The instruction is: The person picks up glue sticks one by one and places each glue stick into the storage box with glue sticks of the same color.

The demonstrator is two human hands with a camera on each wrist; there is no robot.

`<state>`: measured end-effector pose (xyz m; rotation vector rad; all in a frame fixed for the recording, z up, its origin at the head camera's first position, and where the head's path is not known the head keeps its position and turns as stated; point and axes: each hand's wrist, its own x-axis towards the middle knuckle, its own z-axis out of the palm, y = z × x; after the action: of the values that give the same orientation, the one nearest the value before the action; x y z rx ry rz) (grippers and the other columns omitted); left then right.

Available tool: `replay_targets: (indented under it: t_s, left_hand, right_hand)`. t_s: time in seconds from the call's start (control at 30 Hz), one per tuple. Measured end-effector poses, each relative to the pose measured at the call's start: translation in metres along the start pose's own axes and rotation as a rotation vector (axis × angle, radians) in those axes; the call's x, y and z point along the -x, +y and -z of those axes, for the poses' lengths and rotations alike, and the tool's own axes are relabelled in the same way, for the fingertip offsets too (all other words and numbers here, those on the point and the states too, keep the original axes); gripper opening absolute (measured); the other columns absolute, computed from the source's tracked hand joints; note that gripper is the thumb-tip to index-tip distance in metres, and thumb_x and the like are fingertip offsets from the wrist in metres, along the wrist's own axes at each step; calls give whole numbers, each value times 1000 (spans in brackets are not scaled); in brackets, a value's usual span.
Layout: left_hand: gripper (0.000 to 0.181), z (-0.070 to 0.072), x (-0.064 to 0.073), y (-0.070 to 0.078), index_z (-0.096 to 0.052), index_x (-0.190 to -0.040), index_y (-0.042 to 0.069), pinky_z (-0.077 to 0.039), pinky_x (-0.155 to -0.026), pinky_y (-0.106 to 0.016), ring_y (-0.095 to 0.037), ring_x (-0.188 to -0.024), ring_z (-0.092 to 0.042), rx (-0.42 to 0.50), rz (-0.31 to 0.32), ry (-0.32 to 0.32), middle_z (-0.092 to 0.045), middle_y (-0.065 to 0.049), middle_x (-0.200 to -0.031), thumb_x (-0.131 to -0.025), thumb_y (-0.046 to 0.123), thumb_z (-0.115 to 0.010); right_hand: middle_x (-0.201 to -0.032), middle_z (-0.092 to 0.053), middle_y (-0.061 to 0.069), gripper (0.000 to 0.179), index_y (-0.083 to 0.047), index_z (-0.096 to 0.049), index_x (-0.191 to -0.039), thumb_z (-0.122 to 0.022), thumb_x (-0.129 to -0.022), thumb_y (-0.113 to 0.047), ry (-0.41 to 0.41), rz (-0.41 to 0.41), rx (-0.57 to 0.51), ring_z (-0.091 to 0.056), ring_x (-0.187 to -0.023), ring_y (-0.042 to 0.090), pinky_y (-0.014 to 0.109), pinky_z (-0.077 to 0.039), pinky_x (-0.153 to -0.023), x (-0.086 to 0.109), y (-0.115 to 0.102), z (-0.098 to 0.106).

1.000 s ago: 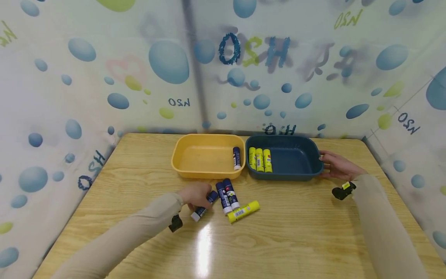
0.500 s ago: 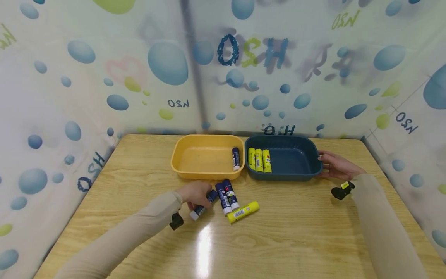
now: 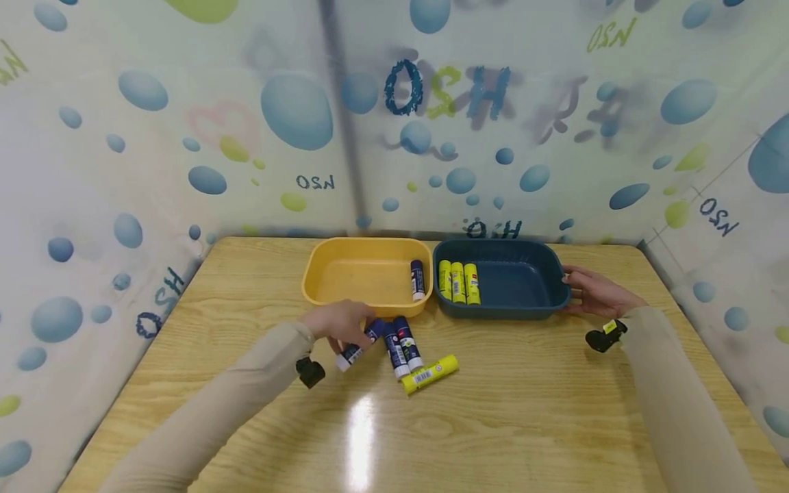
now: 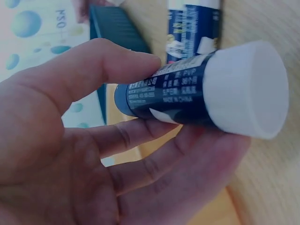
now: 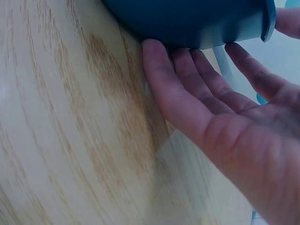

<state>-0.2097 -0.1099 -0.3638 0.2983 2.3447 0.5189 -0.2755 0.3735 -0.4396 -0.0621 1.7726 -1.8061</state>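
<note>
My left hand (image 3: 341, 323) holds a navy glue stick (image 4: 176, 91) with a white end, thumb on top and fingers underneath. It hovers close in front of the yellow tray (image 3: 335, 310). Right beside it, two more navy glue sticks (image 3: 394, 350) lie side by side on the table, next to a yellow glue stick (image 3: 431, 374). My right hand (image 3: 598, 291) holds the right end of the dark blue tray (image 3: 524, 313), its thumb at the rim and its fingertips against the outer wall (image 5: 187, 28).
One navy glue stick (image 3: 418, 279) lies in the yellow tray at its right end. Three yellow glue sticks (image 3: 458, 282) stand in a row along the left of the dark blue tray. A patterned curtain (image 3: 394, 137) rises behind the wooden table (image 3: 493, 424).
My left hand has raised the navy glue stick slightly and moved it toward the yellow tray. The right hand stays at the dark blue tray.
</note>
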Motion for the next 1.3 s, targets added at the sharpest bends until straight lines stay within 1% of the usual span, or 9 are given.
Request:
replay_targets:
  t_s: [0.17, 0.3, 0.4, 0.47, 0.63, 0.7, 0.9, 1.1, 1.3]
  left_hand:
    - [30, 12, 1, 2, -58, -110, 10, -57, -57, -30, -21, -75, -63, 13, -13, 27, -59, -7, -96, -85, 17, -74]
    - [30, 25, 2, 5, -59, -111, 9, -57, -59, -30, -24, -78, -62, 53, -15, 34, -60, -9, -97, -86, 17, -73]
    - [31, 34, 1, 7, -58, -113, 8, -58, -61, -31, -25, -80, -62, 76, -15, 35, -60, -11, -99, -87, 17, -72]
    - [32, 40, -1, 10, -57, -114, 8, -58, -63, -31, -26, -81, -62, 86, -13, 35, -59, -12, -100, -87, 17, -71]
    - [33, 50, -9, 14, -56, -117, 7, -58, -63, -31, -26, -83, -62, 104, 2, 42, -61, -14, -101, -88, 17, -70]
    - [35, 54, -12, 15, -55, -119, 6, -58, -65, -31, -27, -85, -62, 127, 13, 35, -61, -14, -102, -89, 17, -69]
    - [45, 64, -18, 14, -49, -130, 4, -58, -70, -33, -29, -91, -61, 196, 42, -11, -58, -16, -110, -91, 18, -66]
    - [47, 71, -25, 8, -48, -131, 3, -58, -71, -33, -29, -91, -62, 237, 60, 13, -58, -17, -112, -91, 21, -66]
    - [53, 78, -36, 4, -44, -136, 1, -58, -72, -34, -30, -94, -62, 295, 89, 37, -56, -19, -113, -92, 21, -65]
  right_hand:
    - [-117, -50, -3, 60, -2, -3, -149, -39, -104, -17, 4, 0, -17, -57, -103, 14, 42, -52, -87, -1, 0, 1]
    - [-116, -54, -3, 50, -6, -13, -146, -38, -104, -16, -32, 12, -44, -58, -103, 14, 42, -52, -87, 0, 1, 3]
    - [-117, -55, -2, 46, -8, -16, -145, -37, -105, -15, -60, 19, -60, -58, -104, 15, 42, -52, -87, 0, 1, 5]
    - [-118, -55, -2, 46, -9, -15, -145, -36, -105, -15, -66, 18, -64, -58, -105, 15, 42, -52, -87, -1, 1, 6]
    - [-118, -54, -3, 56, -4, -2, -148, -35, -105, -16, -49, -1, -41, -58, -105, 14, 42, -51, -88, -1, 0, 6]
    - [-118, -53, -3, 59, -3, 0, -149, -36, -105, -17, -41, -15, -25, -58, -104, 13, 42, -51, -89, -2, -1, 6]
    - [-118, -52, 0, 57, -3, -5, -148, -37, -104, -17, -51, -59, 19, -58, -105, 15, 47, -48, -94, -4, -4, 8]
    - [-116, -54, 0, 59, -2, 0, -148, -37, -104, -15, -73, -73, 8, -59, -105, 15, 46, -48, -94, -4, -6, 10]
    - [-116, -55, 1, 58, -1, -3, -147, -38, -103, -13, -110, -53, 11, -59, -104, 16, 44, -50, -91, -5, -7, 13]
